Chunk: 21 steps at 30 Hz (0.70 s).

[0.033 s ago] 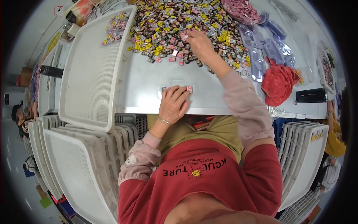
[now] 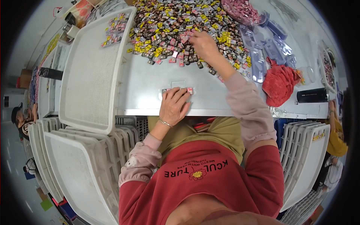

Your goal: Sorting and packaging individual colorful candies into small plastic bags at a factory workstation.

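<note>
A wide heap of small wrapped block-like pieces (image 2: 168, 26) in black, yellow, pink and silver covers the far part of the table. My right hand (image 2: 205, 45) reaches into its near middle, fingertips drawn together beside some pink pieces; whatever they pinch is hidden. Close to the table's front edge lies a small clear plastic tray (image 2: 193, 91) with a few pieces in a row, a pink one showing at its right end. My left hand (image 2: 174, 104) keeps hold of this tray, its fingers bent over the row and covering most of it.
A large white mesh tray (image 2: 88, 71) stands at left with filled packs (image 2: 114, 32) in its far corner. On the right are empty purple-tinted plastic trays (image 2: 258, 63), a red cloth (image 2: 279, 86) and a black cylinder (image 2: 312, 96). A pink-filled bowl (image 2: 242, 11) sits behind.
My right hand has shifted slightly to the right and nearer, its fingertips drawn back from the pink pieces. My left hand and the clear tray stay in place.
</note>
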Each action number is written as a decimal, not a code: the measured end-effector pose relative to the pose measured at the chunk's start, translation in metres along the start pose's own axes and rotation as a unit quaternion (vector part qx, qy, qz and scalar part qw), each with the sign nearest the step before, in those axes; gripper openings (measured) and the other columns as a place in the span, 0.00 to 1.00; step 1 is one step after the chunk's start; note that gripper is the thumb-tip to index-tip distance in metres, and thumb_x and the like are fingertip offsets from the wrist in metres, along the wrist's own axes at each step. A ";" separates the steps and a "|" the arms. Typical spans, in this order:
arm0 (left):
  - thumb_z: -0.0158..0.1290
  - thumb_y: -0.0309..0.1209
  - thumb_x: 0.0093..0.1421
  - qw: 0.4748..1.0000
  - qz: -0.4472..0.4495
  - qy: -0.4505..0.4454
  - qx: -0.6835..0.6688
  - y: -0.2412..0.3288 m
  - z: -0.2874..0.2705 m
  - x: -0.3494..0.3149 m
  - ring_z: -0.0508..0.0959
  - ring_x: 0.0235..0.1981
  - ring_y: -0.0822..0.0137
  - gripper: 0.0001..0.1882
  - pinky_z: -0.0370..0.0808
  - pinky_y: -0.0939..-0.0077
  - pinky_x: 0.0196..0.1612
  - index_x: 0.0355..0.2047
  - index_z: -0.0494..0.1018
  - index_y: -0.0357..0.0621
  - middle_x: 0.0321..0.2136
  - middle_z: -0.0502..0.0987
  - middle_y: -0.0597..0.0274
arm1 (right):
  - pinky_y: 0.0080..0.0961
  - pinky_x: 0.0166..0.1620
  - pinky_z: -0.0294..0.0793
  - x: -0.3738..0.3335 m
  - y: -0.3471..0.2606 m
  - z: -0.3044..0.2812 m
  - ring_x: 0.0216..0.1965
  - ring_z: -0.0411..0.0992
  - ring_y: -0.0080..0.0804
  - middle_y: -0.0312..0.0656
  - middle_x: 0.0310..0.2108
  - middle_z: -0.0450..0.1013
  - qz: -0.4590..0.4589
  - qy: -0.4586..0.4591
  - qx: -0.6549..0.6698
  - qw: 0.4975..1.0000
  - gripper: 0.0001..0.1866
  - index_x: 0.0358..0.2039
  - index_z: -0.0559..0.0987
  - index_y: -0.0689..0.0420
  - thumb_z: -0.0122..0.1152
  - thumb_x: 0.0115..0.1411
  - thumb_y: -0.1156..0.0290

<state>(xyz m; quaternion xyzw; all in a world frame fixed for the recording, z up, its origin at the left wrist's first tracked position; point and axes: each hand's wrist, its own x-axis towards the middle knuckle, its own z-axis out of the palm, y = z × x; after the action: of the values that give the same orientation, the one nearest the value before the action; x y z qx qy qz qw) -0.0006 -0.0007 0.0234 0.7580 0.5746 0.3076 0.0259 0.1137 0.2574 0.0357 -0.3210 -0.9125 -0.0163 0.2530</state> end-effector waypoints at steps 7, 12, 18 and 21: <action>0.57 0.30 0.52 1.000 0.008 -0.003 -0.007 0.001 0.003 0.003 0.70 0.50 0.56 0.18 0.63 0.58 0.52 0.44 0.74 0.44 0.47 0.74 0.61 | 0.35 0.43 0.75 0.013 0.105 -0.028 0.40 0.76 0.44 0.47 0.37 0.77 0.198 0.011 0.122 0.973 0.13 0.41 0.81 0.54 0.59 0.54 0.72; 0.57 0.28 0.51 1.000 0.001 0.017 -0.007 -0.002 0.005 0.005 0.70 0.50 0.56 0.17 0.64 0.60 0.51 0.43 0.74 0.43 0.47 0.74 0.60 | 0.38 0.45 0.75 0.023 0.104 0.004 0.43 0.74 0.45 0.46 0.42 0.73 0.194 0.004 -0.039 0.980 0.15 0.45 0.80 0.47 0.61 0.55 0.67; 0.57 0.27 0.50 1.000 0.000 0.026 0.004 -0.001 0.005 0.001 0.70 0.50 0.54 0.17 0.64 0.60 0.52 0.42 0.74 0.43 0.47 0.73 0.58 | 0.39 0.42 0.75 0.004 0.097 -0.009 0.39 0.75 0.46 0.42 0.38 0.74 0.190 0.094 -0.037 0.977 0.09 0.36 0.82 0.48 0.54 0.59 0.66; 0.56 0.26 0.50 1.000 0.003 0.023 -0.010 0.000 0.006 0.001 0.70 0.51 0.52 0.18 0.64 0.59 0.53 0.45 0.75 0.42 0.48 0.73 0.57 | 0.41 0.40 0.75 -0.015 0.109 -0.030 0.37 0.75 0.47 0.44 0.33 0.75 0.174 0.164 -0.033 0.970 0.08 0.34 0.82 0.45 0.58 0.55 0.68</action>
<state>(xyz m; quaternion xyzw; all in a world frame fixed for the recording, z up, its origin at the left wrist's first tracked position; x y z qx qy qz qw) 0.0029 0.0023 0.0194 0.7521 0.5695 0.3311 0.0193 0.2019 0.3291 0.0406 -0.4764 -0.7873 -0.0547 0.3877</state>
